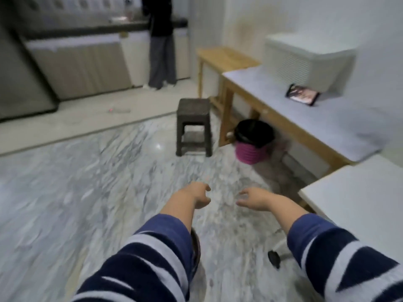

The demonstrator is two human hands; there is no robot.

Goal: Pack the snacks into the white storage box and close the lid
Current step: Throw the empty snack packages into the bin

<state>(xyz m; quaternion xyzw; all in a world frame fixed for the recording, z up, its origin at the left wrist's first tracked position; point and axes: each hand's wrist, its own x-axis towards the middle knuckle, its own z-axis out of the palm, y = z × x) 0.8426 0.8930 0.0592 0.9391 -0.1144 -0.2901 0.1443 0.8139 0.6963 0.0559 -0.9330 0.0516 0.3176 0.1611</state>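
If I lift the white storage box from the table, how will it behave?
The white storage box looks like ribbed plastic, so probably stiff and fairly light. It is bulky, likely needing both hands. Its lid appears on; whether it is latched cannot be seen.

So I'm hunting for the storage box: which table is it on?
The grey-topped table by the wall holds the white box; the others are bare.

Table (290, 99) carries white box (305, 59) (lidded) and packet (303, 97).
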